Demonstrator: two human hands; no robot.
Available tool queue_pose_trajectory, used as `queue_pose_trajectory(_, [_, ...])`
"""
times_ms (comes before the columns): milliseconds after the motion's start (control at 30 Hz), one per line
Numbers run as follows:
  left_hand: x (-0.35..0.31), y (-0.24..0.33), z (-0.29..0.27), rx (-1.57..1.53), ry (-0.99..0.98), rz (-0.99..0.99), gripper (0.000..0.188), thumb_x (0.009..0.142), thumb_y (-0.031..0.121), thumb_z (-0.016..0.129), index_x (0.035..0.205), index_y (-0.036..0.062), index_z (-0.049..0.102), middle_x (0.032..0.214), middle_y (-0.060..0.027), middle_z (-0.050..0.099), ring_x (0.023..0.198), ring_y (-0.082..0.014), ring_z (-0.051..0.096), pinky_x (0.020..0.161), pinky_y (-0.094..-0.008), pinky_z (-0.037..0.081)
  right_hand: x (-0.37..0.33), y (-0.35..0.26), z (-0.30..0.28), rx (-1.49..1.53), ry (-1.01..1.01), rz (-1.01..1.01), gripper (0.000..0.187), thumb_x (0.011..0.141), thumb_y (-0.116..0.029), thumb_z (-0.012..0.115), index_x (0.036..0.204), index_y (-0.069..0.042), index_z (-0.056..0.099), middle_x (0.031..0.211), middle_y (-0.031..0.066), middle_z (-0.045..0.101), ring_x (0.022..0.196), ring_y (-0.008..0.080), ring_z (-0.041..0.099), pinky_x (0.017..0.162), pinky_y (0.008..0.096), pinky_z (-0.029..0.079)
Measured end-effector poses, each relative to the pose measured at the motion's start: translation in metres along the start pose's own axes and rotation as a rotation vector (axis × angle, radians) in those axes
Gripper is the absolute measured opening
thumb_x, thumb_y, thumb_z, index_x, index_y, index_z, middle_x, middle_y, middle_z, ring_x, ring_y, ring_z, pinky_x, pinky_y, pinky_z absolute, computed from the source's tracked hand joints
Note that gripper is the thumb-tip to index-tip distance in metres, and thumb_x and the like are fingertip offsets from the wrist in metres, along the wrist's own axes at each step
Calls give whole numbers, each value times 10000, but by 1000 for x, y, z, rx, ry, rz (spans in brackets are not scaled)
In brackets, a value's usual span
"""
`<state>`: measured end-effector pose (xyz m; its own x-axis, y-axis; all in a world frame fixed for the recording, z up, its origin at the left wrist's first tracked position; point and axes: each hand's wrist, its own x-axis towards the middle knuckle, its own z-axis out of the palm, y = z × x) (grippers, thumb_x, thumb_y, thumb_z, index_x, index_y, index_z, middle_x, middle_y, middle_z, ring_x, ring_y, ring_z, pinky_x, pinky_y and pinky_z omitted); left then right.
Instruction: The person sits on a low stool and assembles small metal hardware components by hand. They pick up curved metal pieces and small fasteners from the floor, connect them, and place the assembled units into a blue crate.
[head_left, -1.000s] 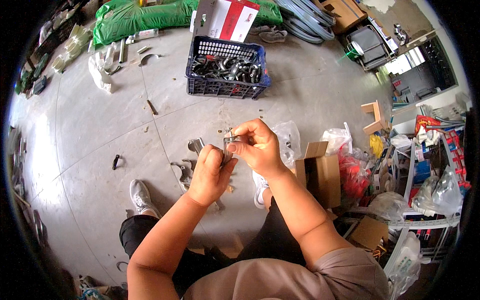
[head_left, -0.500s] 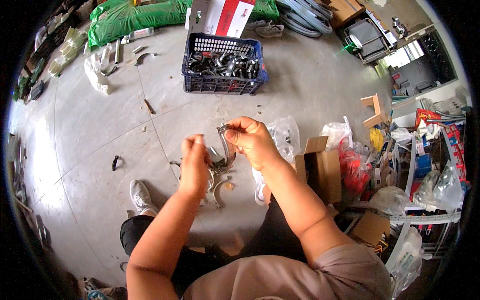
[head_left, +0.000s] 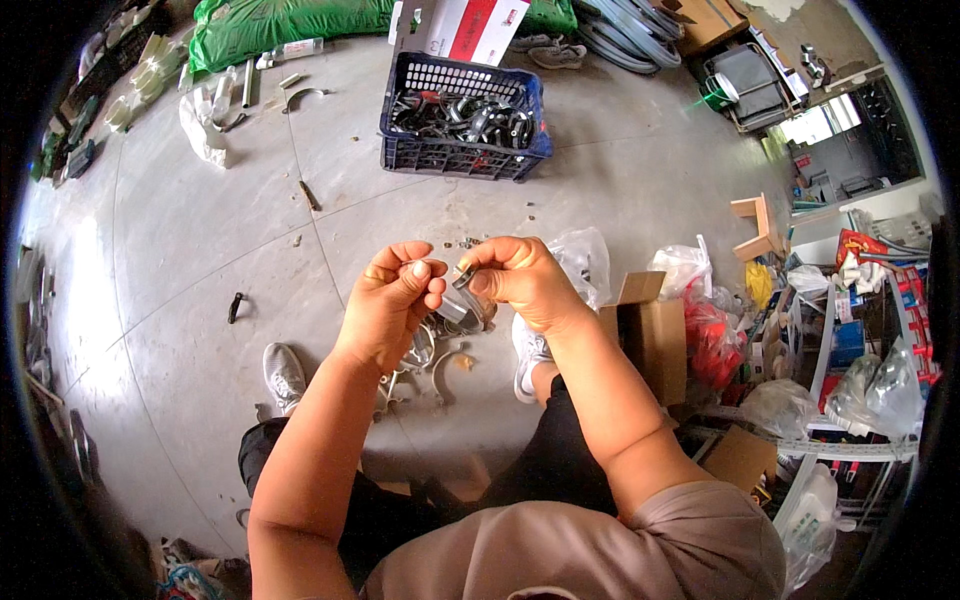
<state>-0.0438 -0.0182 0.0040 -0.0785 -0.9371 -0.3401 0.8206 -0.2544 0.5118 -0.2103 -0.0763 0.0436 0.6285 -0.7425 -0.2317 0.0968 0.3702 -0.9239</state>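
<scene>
Between thumb and fingers, my right hand [head_left: 530, 285] grips a curved metal pipe clamp [head_left: 462, 278], its band hanging toward the floor. Close to its left, my left hand [head_left: 380, 308] is closed with thumb against fingertips; anything in that pinch is too small to make out. The two hands are apart by a small gap. Below them, more metal clamps [head_left: 440, 375] lie in a loose pile on the floor between my shoes, partly hidden by my left hand. Small nuts or similar bits [head_left: 462, 243] are scattered just beyond my hands.
A dark blue crate [head_left: 465, 165] full of metal clamps stands ahead. An open cardboard box [head_left: 650, 340] is by my right foot, with plastic bags [head_left: 712, 340] and a cluttered shelf [head_left: 850, 440] beyond. Green sacks [head_left: 290, 35] lie at the far left.
My left hand has come up and right, nearer the clamp, its fingers now pinched. The clamp has tilted in my right hand. The whole view has shifted slightly.
</scene>
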Motion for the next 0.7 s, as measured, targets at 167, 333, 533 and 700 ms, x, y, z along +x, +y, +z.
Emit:
queue_pose_trajectory(167, [0, -2, -6, 2, -110, 37, 142, 844, 73, 544, 969, 8, 563, 827, -84, 583, 676, -123, 543, 620, -229, 474, 1, 0, 2, -103, 47, 82, 115, 747, -33, 639, 857, 0, 624, 787, 32, 624, 708, 80, 550, 657, 206, 441])
queue_pose_trajectory(333, [-2, -2, -4, 125, -53, 21, 166, 839, 60, 547, 993, 3, 568, 822, -65, 584, 684, -126, 541, 647, -237, 475, 1, -2, 6, -84, 3, 95, 114, 759, -44, 633, 861, 3, 621, 791, 32, 623, 716, 79, 549, 656, 205, 435])
queue_pose_trajectory(533, [-3, -5, 1, 339, 43, 125, 150, 826, 56, 569, 969, 16, 588, 871, -48, 604, 707, -116, 542, 636, -230, 457, 3, 2, 7, -145, 26, 79, 114, 768, -60, 630, 861, 6, 619, 797, 36, 623, 724, 77, 549, 661, 202, 434])
queue_pose_trajectory(700, [-4, -6, -2, 384, 4, 183, 153, 816, 49, 584, 962, 8, 600, 847, -36, 610, 710, -104, 544, 653, -225, 460, 2, 0, 7, -161, 42, 93, 114, 763, -66, 638, 848, 6, 617, 783, 26, 616, 707, 67, 539, 636, 195, 424])
